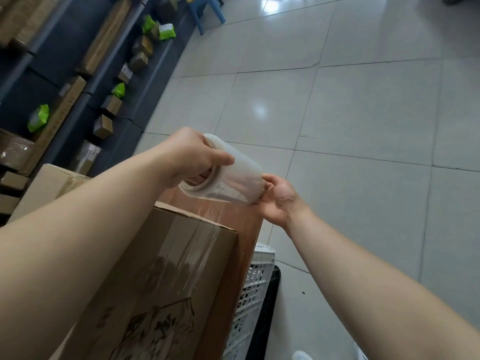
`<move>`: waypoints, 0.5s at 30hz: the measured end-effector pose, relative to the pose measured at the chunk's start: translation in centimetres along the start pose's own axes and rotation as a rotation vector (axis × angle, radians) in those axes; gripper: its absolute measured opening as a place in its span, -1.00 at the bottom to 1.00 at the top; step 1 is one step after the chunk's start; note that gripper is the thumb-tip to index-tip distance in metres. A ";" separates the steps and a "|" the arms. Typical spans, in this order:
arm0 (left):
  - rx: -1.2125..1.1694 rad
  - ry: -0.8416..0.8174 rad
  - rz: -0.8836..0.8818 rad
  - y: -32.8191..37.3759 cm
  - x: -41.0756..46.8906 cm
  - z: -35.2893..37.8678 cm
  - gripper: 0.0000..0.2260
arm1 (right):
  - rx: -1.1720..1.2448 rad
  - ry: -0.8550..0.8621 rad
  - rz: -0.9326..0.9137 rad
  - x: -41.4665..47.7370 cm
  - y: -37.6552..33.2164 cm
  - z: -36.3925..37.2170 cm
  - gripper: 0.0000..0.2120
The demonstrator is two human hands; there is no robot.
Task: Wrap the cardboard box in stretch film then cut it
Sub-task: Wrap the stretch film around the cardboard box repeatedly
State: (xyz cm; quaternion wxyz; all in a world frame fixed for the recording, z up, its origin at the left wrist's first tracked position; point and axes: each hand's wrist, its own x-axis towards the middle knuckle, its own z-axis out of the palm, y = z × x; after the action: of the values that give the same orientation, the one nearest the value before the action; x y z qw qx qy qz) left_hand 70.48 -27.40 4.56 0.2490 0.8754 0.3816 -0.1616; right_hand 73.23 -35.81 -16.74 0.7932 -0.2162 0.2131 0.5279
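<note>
A large brown cardboard box [145, 289] with a dark printed drawing stands on a wooden table [233, 229]. Clear film lies over its top and runs up to a roll of stretch film [228, 178] held above the table's far end. My left hand [192, 154] grips the roll's near end, fingers inside the core and thumb on the outside. My right hand [278, 198] holds the roll's far end from below. Both forearms stretch out over the box.
A white perforated plastic crate [254, 294] stands on the floor against the table's right side. A second cardboard box [46, 185] sits behind on the left. Dark shelves [85, 81] with parcels and green bags line the left. Grey floor tiles [363, 126] spread to the right.
</note>
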 end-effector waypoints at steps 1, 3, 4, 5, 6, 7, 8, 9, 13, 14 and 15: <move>0.053 0.000 0.019 -0.1 0.2 -0.2 -0.71 | -0.034 0.014 -0.006 0.3 -0.2 0.1 -0.72; 0.170 -0.010 0.066 -0.3 0.6 -0.7 -0.74 | -0.057 0.008 -0.020 1.0 -0.6 0.6 -0.64; 0.235 -0.024 0.092 -0.4 0.8 -0.9 -0.75 | -0.054 0.002 -0.015 1.5 -0.9 0.9 -0.57; 0.297 -0.041 0.119 -0.5 1.0 -1.2 -0.75 | -0.056 -0.005 -0.004 2.0 -1.0 1.1 -0.50; 0.351 -0.058 0.146 -0.6 1.1 -1.3 -0.74 | -0.066 -0.009 0.006 2.5 -1.1 1.4 -0.46; 0.396 -0.075 0.170 -0.7 1.4 -1.4 -0.72 | -0.080 -0.009 0.012 2.8 -1.1 1.8 -0.44; 0.428 -0.092 0.189 -0.8 1.6 -1.5 -0.71 | -0.087 -0.001 0.015 3.2 -1.2 2.1 -0.44; 0.443 -0.106 0.202 -0.9 1.8 -1.7 -0.70 | -0.089 0.006 0.014 3.6 -1.3 2.3 -0.45; 0.319 -0.115 0.206 -1.1 3.3 -2.6 -0.67 | -0.043 -0.012 0.019 4.7 -1.7 2.8 -0.53; 0.214 -0.126 0.168 -1.0 3.6 -3.0 -0.65 | -0.039 -0.031 0.026 4.9 -1.7 2.7 -0.53; 0.083 -0.158 0.098 -1.1 3.9 -3.3 -0.62 | -0.037 -0.046 0.033 5.2 -1.6 2.6 -0.54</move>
State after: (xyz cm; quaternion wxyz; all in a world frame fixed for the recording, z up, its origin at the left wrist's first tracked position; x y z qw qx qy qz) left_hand 72.53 -22.67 5.07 0.2492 0.8871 0.3105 -0.2336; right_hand 76.84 -31.07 -17.37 0.7851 -0.2151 0.1887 0.5493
